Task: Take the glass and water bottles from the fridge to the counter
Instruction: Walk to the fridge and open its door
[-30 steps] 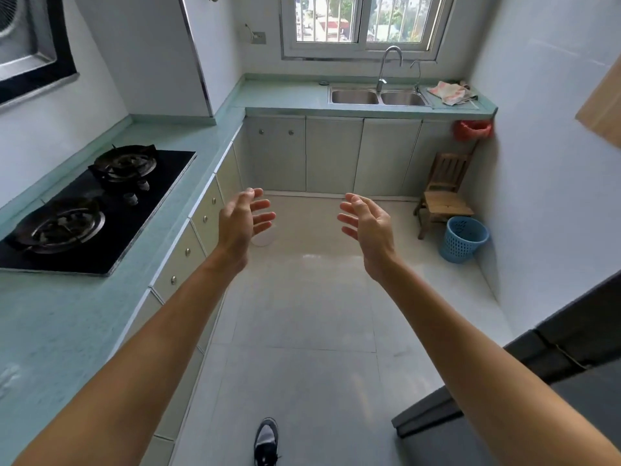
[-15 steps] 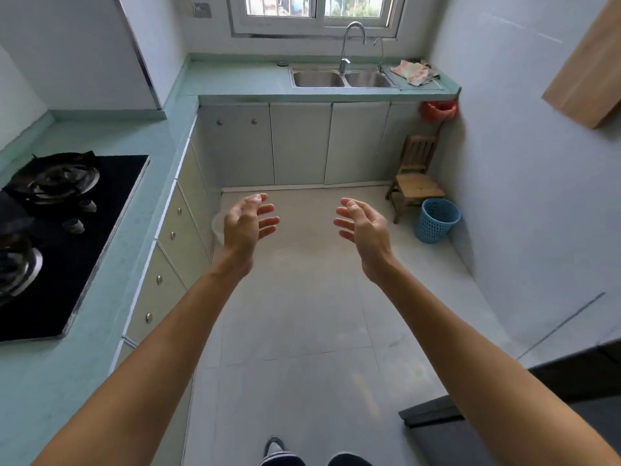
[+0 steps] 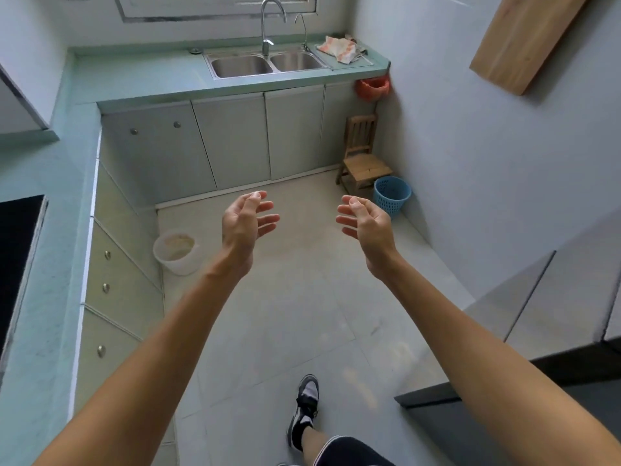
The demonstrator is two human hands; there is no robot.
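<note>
Teal counter (image 3: 141,79): L-shaped, along my left and the far side; the bare stretch left of the sink is my guess for where the drinks land.
Grey tile floor (image 3: 302,297): open aisle in a narrow kitchen, my shoe (image 3: 304,415) on it.
Dark appliance (image 3: 504,418): low at my right, probably the fridge; only its top shows, door not visible.
Glass and water bottles: not in view, presumably inside that fridge; none on the counter I can see.
Left hand (image 3: 243,223): raised ahead, palm inward, fingers loose and spread, holds nothing.
Right hand (image 3: 368,223): mirrors it, relaxed and empty; both free, I judge, for the door and the grab.
Black hob (image 3: 16,264): set in the counter, far left edge.
Sink (image 3: 242,76): double steel basin, cloth (image 3: 337,48) just beside.
Wooden chair (image 3: 364,163): in the corner, blue basket (image 3: 391,196) beside it.
White tub (image 3: 178,250): on the floor against the drawers (image 3: 111,290).
</note>
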